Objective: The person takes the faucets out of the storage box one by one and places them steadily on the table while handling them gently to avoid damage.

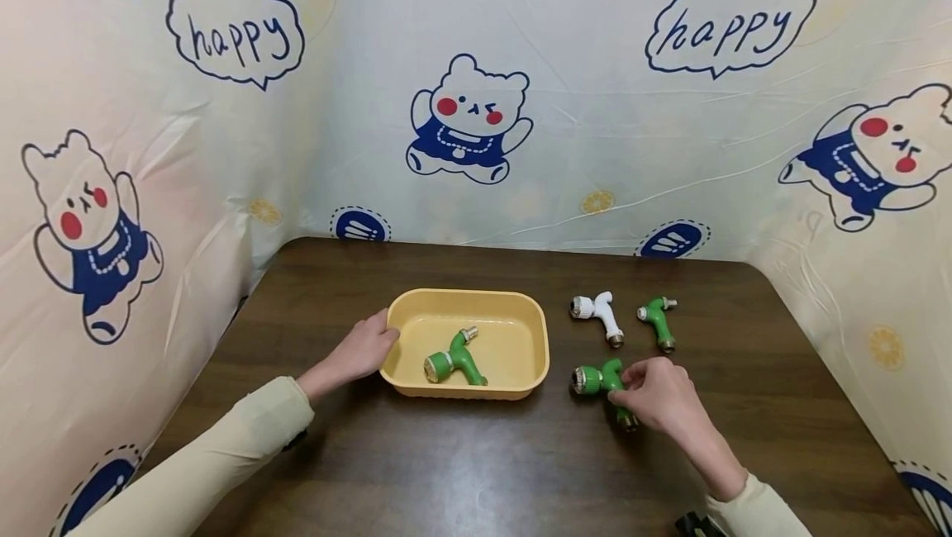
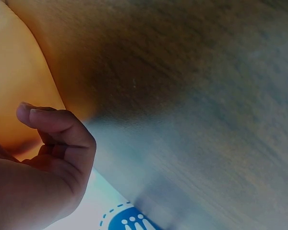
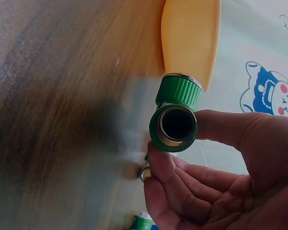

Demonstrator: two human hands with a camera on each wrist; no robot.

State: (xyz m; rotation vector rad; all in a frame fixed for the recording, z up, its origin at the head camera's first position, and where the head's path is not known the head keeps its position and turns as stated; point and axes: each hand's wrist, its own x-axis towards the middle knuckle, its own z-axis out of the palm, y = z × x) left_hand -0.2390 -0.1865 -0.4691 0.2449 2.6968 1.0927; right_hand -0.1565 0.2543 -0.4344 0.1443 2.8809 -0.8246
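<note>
Right of the yellow tray (image 1: 515,349), your right hand (image 1: 658,396) pinches a green tap (image 1: 611,377), knob (image 1: 589,380) facing the tray, while your left hand (image 1: 368,345) grips the tray's opposite side.

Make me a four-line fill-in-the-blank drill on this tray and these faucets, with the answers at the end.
1. The person's ____ hand is at the rim of the tray.
2. The right hand holds a green-bodied faucet ____ the tray, not inside it.
3. Counting the held one, ____ faucets are out of the tray.
4. The only faucet without green, the odd one, is ____.

Missing words: left; outside; three; white.
</note>
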